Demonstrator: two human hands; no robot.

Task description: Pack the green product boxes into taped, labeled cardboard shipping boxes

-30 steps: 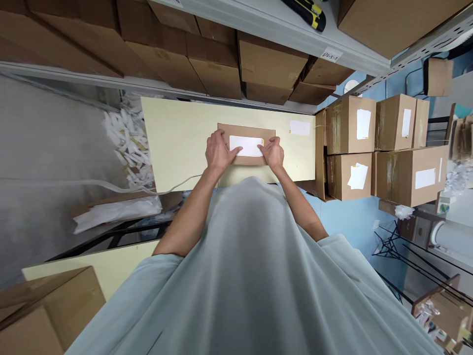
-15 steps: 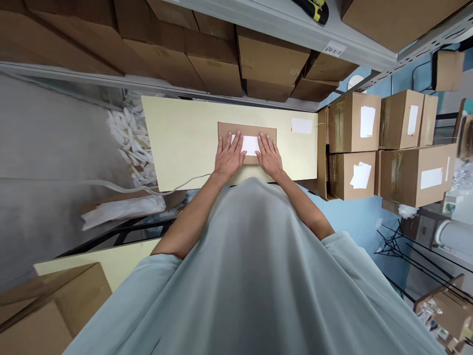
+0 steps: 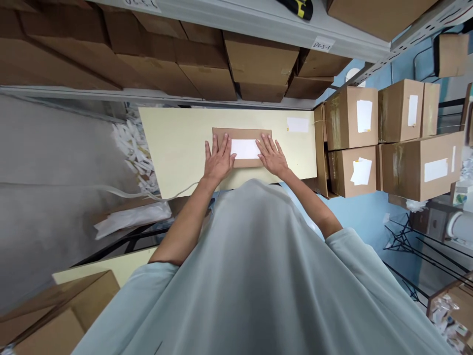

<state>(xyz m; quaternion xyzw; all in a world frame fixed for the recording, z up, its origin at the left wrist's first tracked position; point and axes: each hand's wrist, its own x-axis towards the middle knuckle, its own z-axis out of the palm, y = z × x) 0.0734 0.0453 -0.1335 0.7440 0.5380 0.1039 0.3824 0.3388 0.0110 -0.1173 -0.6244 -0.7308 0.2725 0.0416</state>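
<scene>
A flat brown cardboard piece [image 3: 242,133] lies on the pale yellow tabletop [image 3: 177,148], with a white label [image 3: 244,149] on its middle. My left hand [image 3: 219,160] rests on the cardboard's left end, fingers spread and thumb near the label's left edge. On the opposite end lies my right hand [image 3: 271,155], its fingers stretched out and the inner ones at the label's right edge. Neither hand grips anything. Whether the cardboard is a box or a flat sheet I cannot tell.
Another white label [image 3: 297,124] lies at the table's right end. Stacked cartons [image 3: 351,118] stand beyond it. A shelf [image 3: 258,29] with brown boxes runs along the far side. A white cable [image 3: 181,194] crosses the table's near left edge.
My hands have moved apart, the left one leftwards and the right one slightly rightwards, so more of the white label shows. The view has shifted a little.
</scene>
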